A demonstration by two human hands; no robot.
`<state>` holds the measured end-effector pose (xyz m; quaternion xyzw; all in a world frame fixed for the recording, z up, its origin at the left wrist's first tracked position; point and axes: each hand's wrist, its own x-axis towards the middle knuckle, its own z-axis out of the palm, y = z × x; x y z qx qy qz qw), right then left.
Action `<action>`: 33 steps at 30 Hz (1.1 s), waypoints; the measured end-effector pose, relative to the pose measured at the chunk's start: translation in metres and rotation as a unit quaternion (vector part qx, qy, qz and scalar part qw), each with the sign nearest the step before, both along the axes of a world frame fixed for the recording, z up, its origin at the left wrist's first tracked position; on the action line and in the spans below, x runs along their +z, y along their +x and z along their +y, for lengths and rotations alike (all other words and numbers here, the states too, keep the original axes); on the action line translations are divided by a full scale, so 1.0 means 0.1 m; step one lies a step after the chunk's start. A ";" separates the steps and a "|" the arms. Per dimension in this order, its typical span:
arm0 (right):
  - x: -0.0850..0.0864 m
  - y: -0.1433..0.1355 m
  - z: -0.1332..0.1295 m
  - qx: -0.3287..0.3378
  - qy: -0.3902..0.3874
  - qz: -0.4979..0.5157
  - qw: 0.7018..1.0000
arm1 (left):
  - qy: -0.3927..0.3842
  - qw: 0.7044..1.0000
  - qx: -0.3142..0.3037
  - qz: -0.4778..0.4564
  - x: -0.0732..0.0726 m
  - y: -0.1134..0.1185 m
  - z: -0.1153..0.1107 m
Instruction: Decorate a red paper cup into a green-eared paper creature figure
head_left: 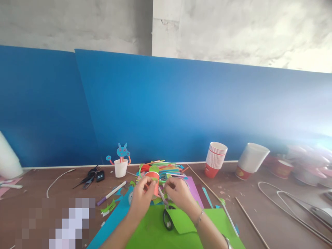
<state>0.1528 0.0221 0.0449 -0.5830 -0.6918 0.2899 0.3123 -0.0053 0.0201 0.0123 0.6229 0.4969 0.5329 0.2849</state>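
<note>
Blue board (181, 110) lines the far edge of the table (64, 188); near its middle stands an orange cup (156, 188), apparently for reach. Left hand (142, 195) and right hand (179, 193) are apart, fingertips bunched, grip indeterminable.

Blue panel (166, 110) stands along the far edge of the table (64, 188), a slanting seam left of centre. Above it, rough grey wall (233, 31), brightest at far right. Table left: bunch of keys (89, 178), black fob (100, 176) beside; thin white cable (61, 173) curving nearby. Left edge: tall white object (9, 157), cut off by frame. Right: stack of red-and-white cups (216, 157), tilted; second, paler stack (252, 159) near it. Beyond, pinkish tubs (308, 166), too blurred to tell. Looped pale cord (258, 187) nearer.
</note>
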 end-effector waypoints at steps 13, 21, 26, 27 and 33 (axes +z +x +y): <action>-0.17 0.29 0.23 -0.076 0.040 -0.247 0.965 | -0.012 1.000 0.009 0.004 -0.08 -0.04 0.04; -0.28 0.44 0.33 -0.112 -0.003 -0.248 0.962 | -0.020 0.999 -0.026 -0.008 -0.09 -0.02 0.04; -0.34 0.50 0.34 -0.092 -0.034 -0.242 0.965 | -0.023 0.999 -0.045 -0.020 -0.10 0.01 0.04; -0.35 0.51 0.34 -0.098 -0.036 -0.243 0.964 | -0.023 0.998 -0.047 -0.022 -0.10 0.01 0.04; -0.20 0.54 0.34 -0.119 -0.032 -0.210 0.970 | -0.034 0.997 -0.047 -0.044 -0.14 0.01 0.05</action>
